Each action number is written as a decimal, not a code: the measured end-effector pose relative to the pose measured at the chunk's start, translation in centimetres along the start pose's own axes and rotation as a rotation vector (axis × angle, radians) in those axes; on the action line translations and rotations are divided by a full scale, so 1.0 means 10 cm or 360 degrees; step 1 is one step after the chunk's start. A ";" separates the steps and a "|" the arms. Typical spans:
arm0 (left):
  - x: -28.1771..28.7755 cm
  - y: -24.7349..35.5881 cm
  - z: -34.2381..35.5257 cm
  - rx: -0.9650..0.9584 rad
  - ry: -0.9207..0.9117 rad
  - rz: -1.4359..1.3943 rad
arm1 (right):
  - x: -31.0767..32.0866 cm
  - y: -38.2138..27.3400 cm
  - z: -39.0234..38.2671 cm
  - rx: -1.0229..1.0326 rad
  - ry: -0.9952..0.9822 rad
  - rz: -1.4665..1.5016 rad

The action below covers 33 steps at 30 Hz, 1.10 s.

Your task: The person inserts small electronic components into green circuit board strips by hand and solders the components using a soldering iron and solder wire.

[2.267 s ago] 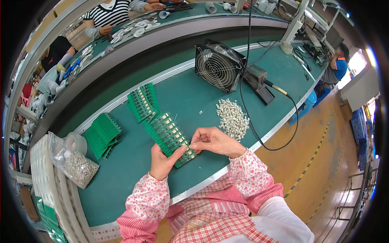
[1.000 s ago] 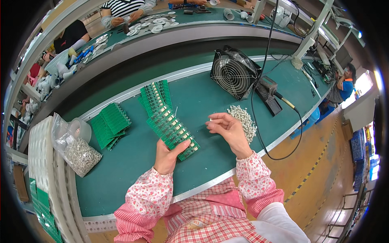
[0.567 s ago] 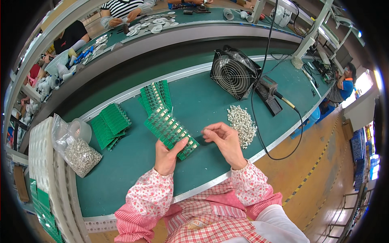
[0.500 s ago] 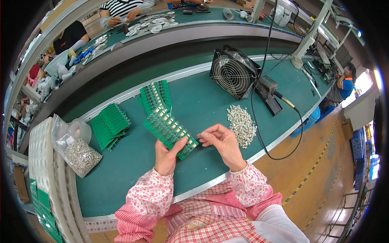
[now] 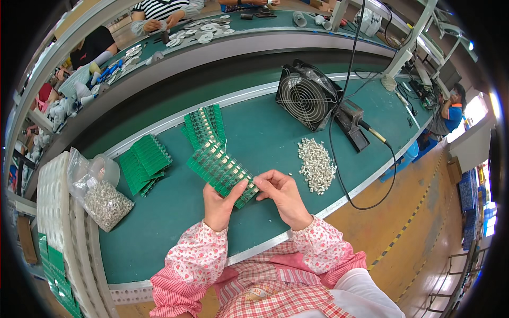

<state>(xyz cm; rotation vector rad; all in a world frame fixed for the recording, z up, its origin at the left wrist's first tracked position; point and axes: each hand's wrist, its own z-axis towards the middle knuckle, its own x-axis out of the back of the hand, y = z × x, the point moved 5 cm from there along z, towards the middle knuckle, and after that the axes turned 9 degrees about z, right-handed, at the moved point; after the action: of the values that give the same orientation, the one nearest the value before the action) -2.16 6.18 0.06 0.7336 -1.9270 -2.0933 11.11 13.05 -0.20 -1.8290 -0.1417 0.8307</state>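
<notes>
The green board (image 5: 221,170) lies tilted on the green bench just left of the pile of small grey parts (image 5: 316,170), its near end pinched in the left hand (image 5: 221,204). The right hand (image 5: 283,192), over that pile 1 second ago, is back at the board's near corner, fingertips closed narrowly, apparently seating 1 part too small to see. Behind the board lie 2 more board stacks (image 5: 204,124), and beyond the pile a fan (image 5: 303,98).

Matt green bench mat (image 5: 265,132), metal fan grille (image 5: 302,98).

Green workbench (image 5: 265,132), circuit board stacks (image 5: 144,163), fan (image 5: 305,98), pile of small parts (image 5: 316,165), bag (image 5: 106,204)
</notes>
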 end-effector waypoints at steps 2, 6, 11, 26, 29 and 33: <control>0.00 0.02 -0.01 -0.0004 0.0006 -0.0006 | -0.01 0.00 0.00 0.0023 -0.0005 0.0000; -0.01 0.00 0.00 0.0022 0.0004 0.0003 | 0.01 0.00 0.02 0.0082 -0.0020 -0.0103; -0.05 0.00 -0.02 0.0001 -0.0054 -0.0008 | 0.01 -0.01 -0.02 0.0428 0.0043 -0.0258; -0.03 -0.05 0.01 0.0124 -0.0073 -0.0128 | 0.44 -0.62 -0.20 0.1353 0.0235 -0.2358; -0.02 -0.05 0.02 0.0106 -0.0068 -0.0146 | 0.42 -0.61 -0.19 0.1410 0.0282 -0.2035; -0.02 -0.06 0.01 0.0109 -0.0069 -0.0171 | 0.42 -0.53 -0.16 0.0853 0.0362 -0.1174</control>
<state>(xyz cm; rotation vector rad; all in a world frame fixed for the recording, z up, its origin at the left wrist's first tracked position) -1.91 6.47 -0.44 0.8302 -2.0343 -2.1309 16.65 15.96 2.68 -1.2061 -0.3793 0.1114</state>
